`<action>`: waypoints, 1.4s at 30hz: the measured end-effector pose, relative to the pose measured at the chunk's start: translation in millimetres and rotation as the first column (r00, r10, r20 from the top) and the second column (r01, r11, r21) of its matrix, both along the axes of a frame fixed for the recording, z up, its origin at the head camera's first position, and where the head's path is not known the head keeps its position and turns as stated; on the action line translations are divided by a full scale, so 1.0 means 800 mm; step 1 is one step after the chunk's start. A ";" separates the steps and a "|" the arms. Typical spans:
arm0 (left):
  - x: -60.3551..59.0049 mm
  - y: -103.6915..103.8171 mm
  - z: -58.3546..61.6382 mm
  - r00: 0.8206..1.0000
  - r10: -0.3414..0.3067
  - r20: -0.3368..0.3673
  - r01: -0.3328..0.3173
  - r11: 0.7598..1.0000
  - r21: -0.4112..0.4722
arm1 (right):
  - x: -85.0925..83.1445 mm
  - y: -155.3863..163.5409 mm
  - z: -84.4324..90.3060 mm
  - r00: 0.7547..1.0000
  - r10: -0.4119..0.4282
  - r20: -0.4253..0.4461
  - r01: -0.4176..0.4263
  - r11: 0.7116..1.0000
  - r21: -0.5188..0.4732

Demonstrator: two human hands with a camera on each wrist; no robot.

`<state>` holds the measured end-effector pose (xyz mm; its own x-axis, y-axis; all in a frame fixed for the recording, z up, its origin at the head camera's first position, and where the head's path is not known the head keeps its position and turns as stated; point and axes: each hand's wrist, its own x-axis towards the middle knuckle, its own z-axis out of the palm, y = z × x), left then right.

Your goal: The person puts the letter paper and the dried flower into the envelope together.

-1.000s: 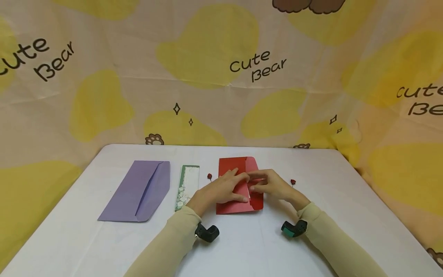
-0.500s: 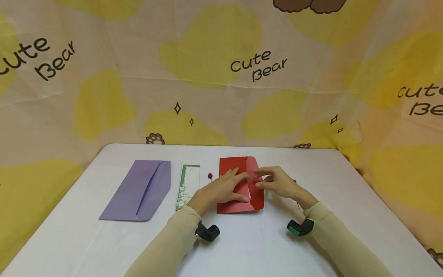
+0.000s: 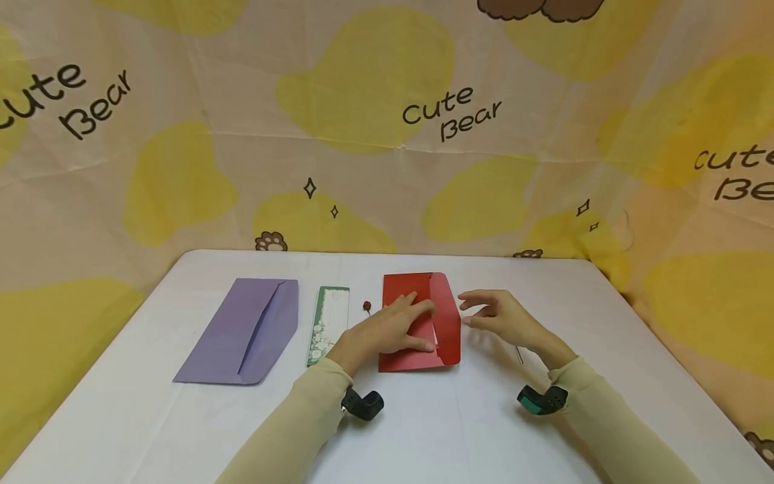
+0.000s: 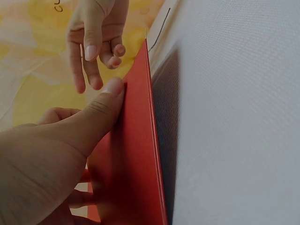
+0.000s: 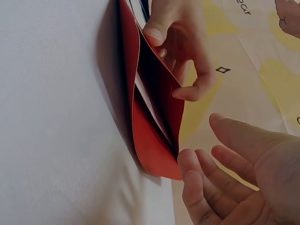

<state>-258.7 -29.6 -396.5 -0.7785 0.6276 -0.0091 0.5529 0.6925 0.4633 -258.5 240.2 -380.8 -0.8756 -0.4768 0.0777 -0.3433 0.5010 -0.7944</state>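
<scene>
At frame centre the red envelope (image 3: pixel 417 323) lies on the table (image 3: pixel 423 430) pinned by the left hand (image 3: pixel 387 329) with fingers flat, its flap (image 3: pixel 446 316) unsealed and half raised, while the right hand (image 3: pixel 502 319) hovers just right, fingers loosely spread, holding nothing.

Two bare hands: left hand (image 3: pixel 387 331), right hand (image 3: pixel 504 319). Long beige close-fitting sleeves (image 3: pixel 284 430) on both arms, cuffs at wrists. Black angular camera unit (image 3: pixel 361 405) under left wrist; matching unit (image 3: pixel 542 399) under right, black with teal-green face.
</scene>
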 end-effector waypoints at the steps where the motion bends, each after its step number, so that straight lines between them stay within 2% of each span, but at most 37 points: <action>1: 0.000 0.000 0.000 1.000 -0.001 -0.001 0.001 1.000 0.000 | 0.001 0.003 0.000 1.000 -0.004 -0.002 0.004 1.000 0.002; 9: -0.002 0.000 -0.001 1.000 0.010 0.006 -0.010 1.000 0.004 | 0.007 0.020 0.006 0.999 -0.036 -0.001 0.036 0.999 -0.006; 19: -0.002 -0.001 0.001 0.999 0.018 0.033 -0.018 1.000 0.008 | 0.005 0.036 0.011 0.995 -0.083 -0.058 0.086 0.995 0.048; 25: -0.002 -0.001 0.001 1.000 0.011 0.029 -0.011 1.000 0.009 | 0.005 0.051 0.020 0.990 -0.135 -0.048 0.139 0.987 0.078; 30: -0.001 -0.002 -0.001 1.000 0.014 0.027 -0.014 1.000 0.003 | 0.007 0.057 0.025 0.990 -0.132 -0.040 0.134 0.988 0.069; 42: 0.001 0.000 -0.001 1.000 0.008 0.020 -0.008 1.000 -0.001 | 0.000 0.076 0.021 0.987 -0.161 -0.010 0.160 0.977 0.141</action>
